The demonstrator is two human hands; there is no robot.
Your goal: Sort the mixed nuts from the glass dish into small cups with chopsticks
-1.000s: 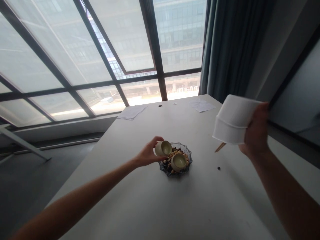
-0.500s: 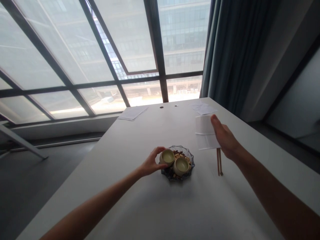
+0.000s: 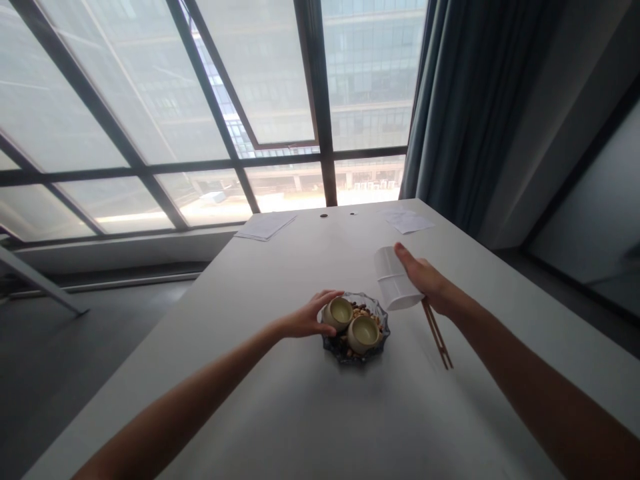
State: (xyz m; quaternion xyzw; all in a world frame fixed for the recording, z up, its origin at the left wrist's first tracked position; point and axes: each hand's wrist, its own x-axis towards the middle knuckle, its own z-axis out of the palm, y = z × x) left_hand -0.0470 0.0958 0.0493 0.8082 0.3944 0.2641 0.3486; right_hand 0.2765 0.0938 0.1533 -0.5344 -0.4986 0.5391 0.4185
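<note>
My left hand is closed round the side of a small pale-green cup, thumb in front and fingers behind. That cup and a second pale-green cup sit side by side in a scalloped glass dish. Mixed nuts lie around them in the dish. To the right and above the dish, my right hand grips a tilted white ridged plastic cup. Two thin brown chopsticks stick out below this hand, their upper ends hidden behind it.
White papers lie at the far left of the white table, and crumpled white sheets at the far right. Large windows stand beyond the far edge, with a dark blue curtain at the right.
My right hand has moved left, nearer the dish, and the white cup has tilted more. The chopsticks have swung round with the hand, lower ends to the right. My left hand stays at its cup.
</note>
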